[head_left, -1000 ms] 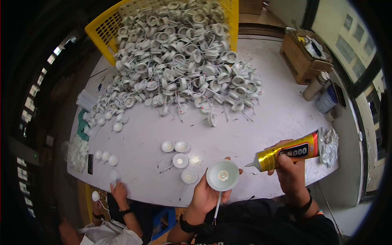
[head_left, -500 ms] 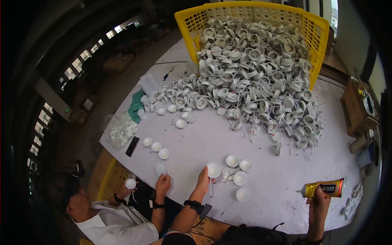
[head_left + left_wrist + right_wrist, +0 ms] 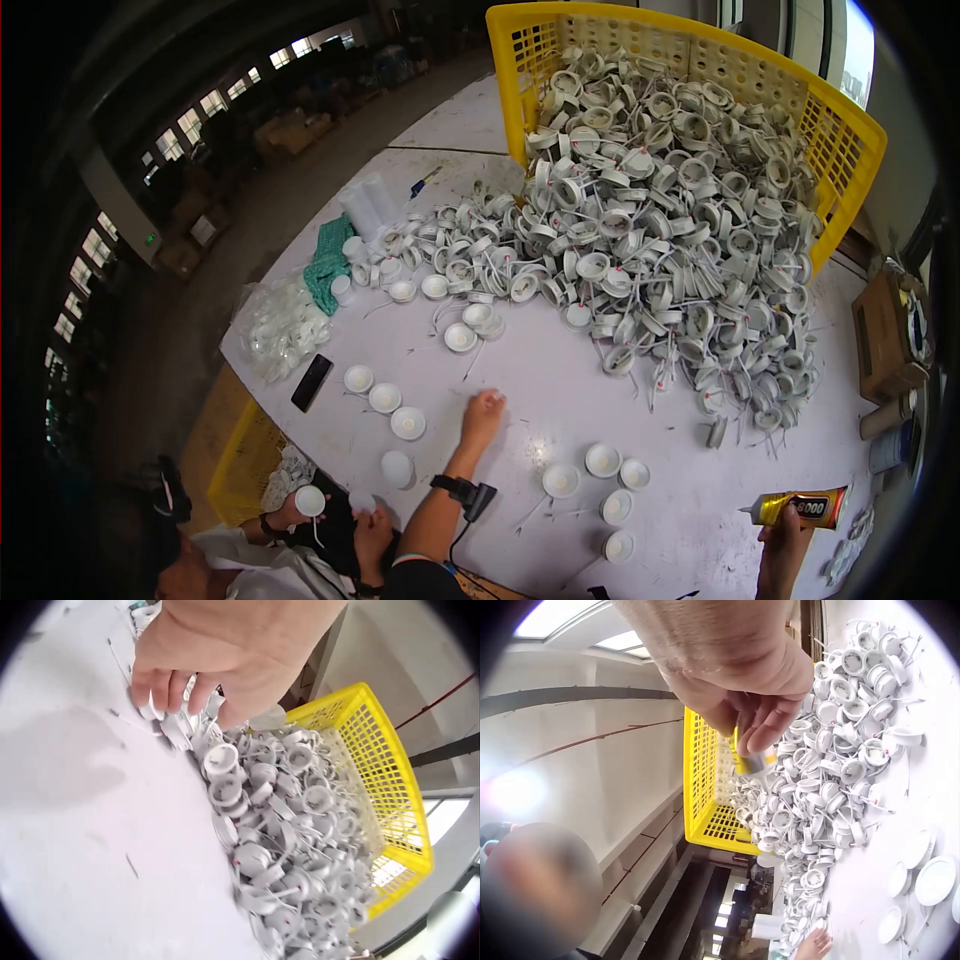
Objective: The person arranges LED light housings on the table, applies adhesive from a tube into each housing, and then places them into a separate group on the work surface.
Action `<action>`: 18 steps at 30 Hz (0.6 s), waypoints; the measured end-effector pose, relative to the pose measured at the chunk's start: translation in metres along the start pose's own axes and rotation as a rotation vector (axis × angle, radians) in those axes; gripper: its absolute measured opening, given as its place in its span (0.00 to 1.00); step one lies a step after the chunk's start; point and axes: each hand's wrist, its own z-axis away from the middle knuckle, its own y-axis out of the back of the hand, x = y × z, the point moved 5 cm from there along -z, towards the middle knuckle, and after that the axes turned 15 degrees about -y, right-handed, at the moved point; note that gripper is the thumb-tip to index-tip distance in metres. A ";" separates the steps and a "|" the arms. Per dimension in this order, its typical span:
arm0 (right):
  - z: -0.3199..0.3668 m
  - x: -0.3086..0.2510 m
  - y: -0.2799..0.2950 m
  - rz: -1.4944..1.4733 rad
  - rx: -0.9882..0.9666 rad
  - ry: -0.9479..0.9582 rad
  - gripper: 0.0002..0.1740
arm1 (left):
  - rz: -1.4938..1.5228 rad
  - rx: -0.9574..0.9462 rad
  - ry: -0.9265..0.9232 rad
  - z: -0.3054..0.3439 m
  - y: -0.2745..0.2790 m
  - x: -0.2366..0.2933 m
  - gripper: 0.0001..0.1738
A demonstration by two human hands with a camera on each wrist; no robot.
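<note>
My left hand [image 3: 483,418] is over the table with its fingers slightly bent and nothing visible in them, just below a small group of white lamps [image 3: 460,338]. In the left wrist view, the fingers of the left hand [image 3: 217,660] overlap the edge of the lamp heap [image 3: 251,859]. At the right, my right hand [image 3: 783,552] grips a yellow and black glue tube [image 3: 800,508], its nozzle pointing left. The right wrist view shows the right hand [image 3: 742,675] round the tube [image 3: 751,761]. Between the hands lies a lamp [image 3: 561,481] beside several others [image 3: 617,507].
A yellow crate [image 3: 850,130] spills a large heap of lamps [image 3: 670,220]. A phone [image 3: 312,383], bag of white parts [image 3: 285,330] and green cloth [image 3: 328,262] lie left. Another person [image 3: 265,560] holds a lamp [image 3: 310,501] at lower left. A cardboard box [image 3: 885,340] stands right.
My left hand has let go of its lamp, which now lies on the table, and moved toward the heap. The right hand keeps the tube. The head view has swung left.
</note>
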 end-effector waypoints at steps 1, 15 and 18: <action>-0.003 -0.005 -0.006 0.006 0.003 0.004 0.14 | -0.013 0.129 -0.060 -0.024 0.013 -0.002 0.18; -0.040 0.005 -0.045 0.030 -0.033 -0.131 0.12 | -0.458 -0.325 0.016 -0.131 0.002 -0.038 0.40; -0.041 0.010 -0.037 0.045 -0.065 -0.144 0.12 | -0.540 -0.305 -0.208 -0.107 -0.023 -0.019 0.39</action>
